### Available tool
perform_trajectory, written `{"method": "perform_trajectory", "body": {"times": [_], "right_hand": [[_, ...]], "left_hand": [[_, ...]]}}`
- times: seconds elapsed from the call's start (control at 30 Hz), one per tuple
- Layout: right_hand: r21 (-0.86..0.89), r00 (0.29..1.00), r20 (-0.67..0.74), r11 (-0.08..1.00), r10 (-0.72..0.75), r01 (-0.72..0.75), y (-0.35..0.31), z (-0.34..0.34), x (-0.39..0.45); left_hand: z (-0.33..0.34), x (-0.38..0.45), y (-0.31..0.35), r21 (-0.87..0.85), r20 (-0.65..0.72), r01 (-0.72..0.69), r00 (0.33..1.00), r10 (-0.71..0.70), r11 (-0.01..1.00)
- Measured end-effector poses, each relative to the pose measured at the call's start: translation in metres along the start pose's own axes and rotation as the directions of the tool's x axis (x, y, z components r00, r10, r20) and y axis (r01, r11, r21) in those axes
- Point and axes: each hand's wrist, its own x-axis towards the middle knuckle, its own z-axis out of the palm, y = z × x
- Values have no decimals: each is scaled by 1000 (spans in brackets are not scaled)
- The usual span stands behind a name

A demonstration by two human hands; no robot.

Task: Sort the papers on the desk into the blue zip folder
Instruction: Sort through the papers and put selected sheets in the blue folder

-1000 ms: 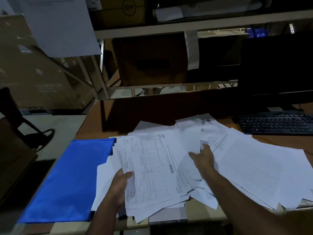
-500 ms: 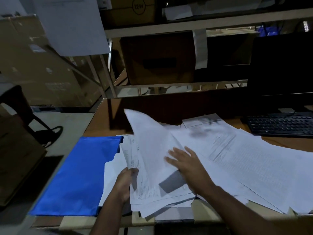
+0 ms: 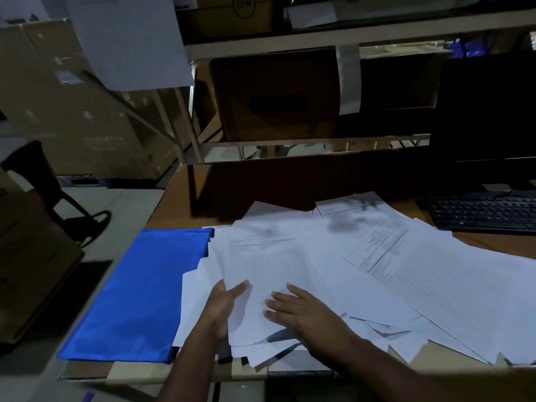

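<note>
**A:** ok so what are the fingers doing?

**B:** the left hand (image 3: 222, 304) has its thumb on top of a stack of papers (image 3: 261, 274) and the rest of its fingers tucked under the stack's left edge, so it's pinching that stack from the side. The right hand (image 3: 301, 311) is flat, fingers spread loosely, palm down on the top sheet. It's pressing, not gripping.

**A:** and the stack itself?

**B:** messy. Sheets fan out underneath, and the bottom corners stick out past the front edge of the desk (image 3: 179, 204). The top sheet has small print I can't read.

**A:** where's the folder?

**B:** the blue zip folder (image 3: 136, 291) lies flat along the desk's left edge, near the front left corner. Its right side touches the stack, and a few sheets overlap it. Can't tell if the zip is open.

**A:** anything else on there?

**B:** more loose sheets (image 3: 435, 285) spread right of the hands toward the right edge, overlapping each other. A black keyboard (image 3: 481, 211) sits at the back right, with a dark monitor (image 3: 487, 117) just behind it.
</note>
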Motion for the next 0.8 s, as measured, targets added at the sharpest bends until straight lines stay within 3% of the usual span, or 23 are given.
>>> {"method": "perform_trajectory", "body": {"times": [0.1, 0.2, 0.3, 0.37, 0.43, 0.5, 0.57, 0.7, 0.8], "right_hand": [[105, 991, 53, 986, 123, -128, -1, -8, -3], [314, 928, -41, 887, 370, -340, 1, -23, -3], [521, 717, -77, 641, 693, -564, 17, -32, 2], [653, 578, 30, 422, 815, -629, 30, -42, 12], [821, 486, 202, 124, 851, -557, 44, -58, 23], [893, 481, 352, -134, 803, -430, 55, -75, 32], [898, 511, 410, -235, 755, -373, 69, -84, 38], [916, 624, 399, -271, 672, -295, 79, -96, 42], [972, 664, 233, -188, 710, -140, 75, -106, 42]], "left_hand": [[2, -1, 0, 50, -4, -25, 1000, 25, 998], [2, -3, 2, -16, 3, -55, 998, 55, 998], [-2, -8, 8, -106, 83, -65, 994, 74, 992], [-3, -15, 21, -151, 157, -96, 980, 120, 984], [-1, -22, 39, -157, 204, -146, 963, 177, 977], [2, -29, 57, -152, 237, -182, 948, 214, 972], [5, -35, 74, -153, 262, -202, 936, 237, 967], [12, -45, 100, -188, 289, -237, 914, 284, 953], [16, -48, 108, -131, 217, -297, 922, 319, 946]]}}
